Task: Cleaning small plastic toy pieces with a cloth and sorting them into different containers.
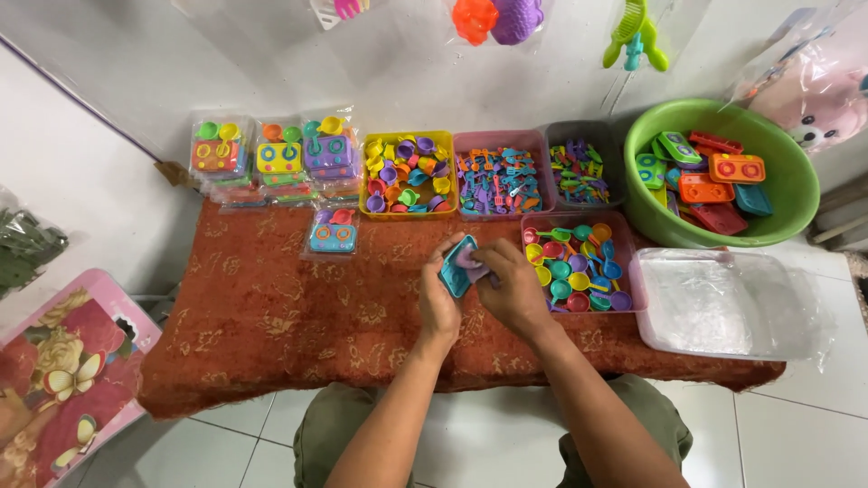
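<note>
My left hand (438,298) grips a teal toy stove (455,268), tilted on edge above the red-brown patterned cloth (271,316). My right hand (512,285) presses a small purple toy piece (470,259) against the stove's face, fingers curled around it. Both hands meet just left of a pink tray of small coloured pans (579,262).
Along the back stand bagged toy stove sets (276,163), a yellow tray of cups (407,173), a pink tray of utensils (499,179), a grey tray (579,170) and a green basin of stoves (719,172). A stack of clear bags (728,303) lies at right.
</note>
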